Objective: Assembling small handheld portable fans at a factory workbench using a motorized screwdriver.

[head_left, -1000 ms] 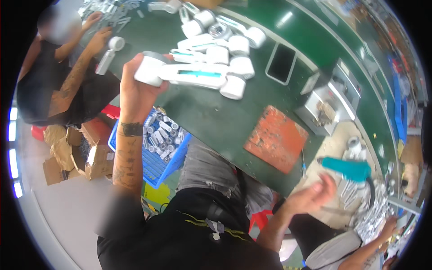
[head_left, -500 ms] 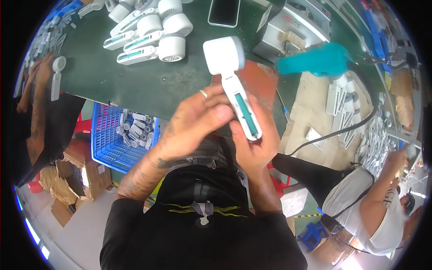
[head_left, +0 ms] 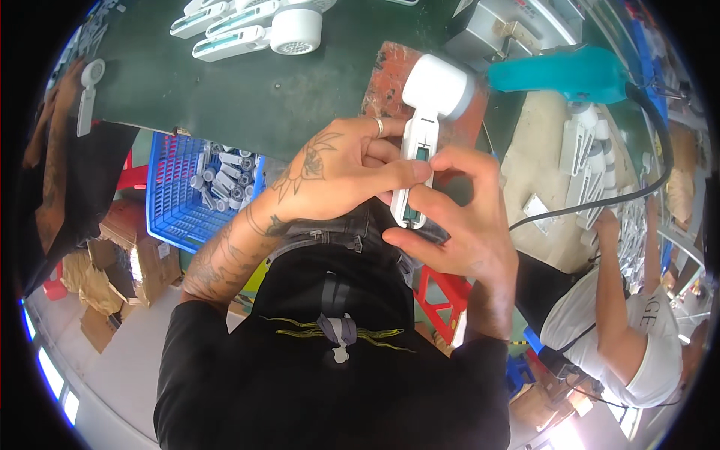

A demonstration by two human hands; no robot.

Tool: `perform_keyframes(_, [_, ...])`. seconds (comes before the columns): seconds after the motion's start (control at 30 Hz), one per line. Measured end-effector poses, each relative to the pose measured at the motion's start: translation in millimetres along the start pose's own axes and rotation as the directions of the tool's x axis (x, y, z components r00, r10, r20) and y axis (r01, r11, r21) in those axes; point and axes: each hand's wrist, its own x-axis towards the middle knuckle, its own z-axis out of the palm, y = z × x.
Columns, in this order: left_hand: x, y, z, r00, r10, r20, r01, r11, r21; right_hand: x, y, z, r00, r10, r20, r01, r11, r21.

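In front of my body I hold a white handheld appliance (head_left: 437, 88) with a thick round head pointing away from me. Its handle lies open upward, showing a green strip (head_left: 422, 155) inside, probably a circuit board. My left hand (head_left: 334, 169) is closed on the handle from the left, its thumb lying across the strip. My right hand (head_left: 472, 217) is at the handle's right side, fingers bent and fingertips touching it. Its thumb stretches below the handle's lower end. Anything small between the fingertips is hidden.
Similar white appliances (head_left: 296, 31) lie at the back left of the green table (head_left: 225, 90). A reddish board (head_left: 386, 71) lies beyond my hands. At right are a teal heat-gun-like tool (head_left: 559, 75) and its black cable. A blue basket (head_left: 176, 217) holds small parts. Co-workers sit on both sides.
The appliance has shifted right and turned more upright. My left thumb has moved onto the open handle; my right hand has gone from cradling it to fingertips at its side. The view has shifted.
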Motion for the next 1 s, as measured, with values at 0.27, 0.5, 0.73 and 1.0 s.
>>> perform_keyframes(0.27, [2, 9, -3, 0.999, -0.050, 0.019, 0.049, 0.998, 0.051, 8, 3, -7, 0.983, 0.004, 0.181, -0.033, 0.987, 0.159])
perform_keyframes(0.5, [3, 10, -5, 0.999, -0.031, 0.012, 0.028, 0.984, 0.178, 4, 5, 3, 0.988, 0.110, 0.110, -0.137, 0.950, 0.280])
perform_keyframes(0.73, [3, 11, -2, 1.000, 0.023, -0.007, -0.020, 0.954, 0.299, 5, 3, 1, 0.989, 0.106, 0.100, -0.123, 0.975, 0.185])
perform_keyframes(1.0, [3, 12, -2, 0.999, 0.036, 0.006, -0.036, 0.945, 0.326, 9, -4, 0, 0.986, 0.137, 0.096, -0.149, 0.979, 0.137])
